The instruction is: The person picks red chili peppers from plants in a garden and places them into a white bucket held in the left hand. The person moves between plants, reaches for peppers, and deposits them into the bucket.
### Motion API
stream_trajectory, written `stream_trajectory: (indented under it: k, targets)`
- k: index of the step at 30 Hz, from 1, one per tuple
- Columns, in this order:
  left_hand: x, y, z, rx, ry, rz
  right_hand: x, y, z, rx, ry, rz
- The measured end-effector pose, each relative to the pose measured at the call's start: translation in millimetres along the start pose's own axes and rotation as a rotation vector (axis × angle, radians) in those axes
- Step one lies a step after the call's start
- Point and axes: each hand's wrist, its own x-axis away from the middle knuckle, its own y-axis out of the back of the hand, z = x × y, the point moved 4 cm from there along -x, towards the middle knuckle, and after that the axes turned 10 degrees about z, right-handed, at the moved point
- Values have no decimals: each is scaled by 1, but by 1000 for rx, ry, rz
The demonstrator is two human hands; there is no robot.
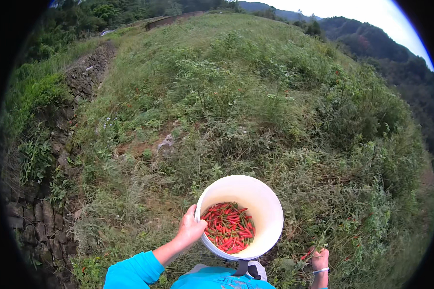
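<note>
My left hand [191,227] grips the left rim of a white plastic bucket [269,216], with the thumb over the edge. Many red chili peppers with green stems [229,227] lie in the bottom of the bucket, which is tilted so that its inside shows. Off to the right of the bucket, low among the plants, my right hand [320,258] is closed around a green plant stem [322,240]; a bracelet circles that wrist. Red peppers [306,254] show just left of its fingers.
Dense weeds and pepper plants [220,86] cover the slope ahead, with a few red peppers among them. A dry-stone wall [86,72] runs along the left, beside a drop. A pale rock [165,141] lies in the growth ahead. Wooded hills stand behind.
</note>
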Motion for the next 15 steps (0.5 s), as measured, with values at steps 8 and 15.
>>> stream_trajectory:
  k: [8, 15]
  targets:
    - [-70, -155, -26, 33, 86, 101, -29, 60, -56, -174, -18, 27]
    - [-130, -267, 35, -1, 68, 70, -31, 74, -116, -115, -164, 64]
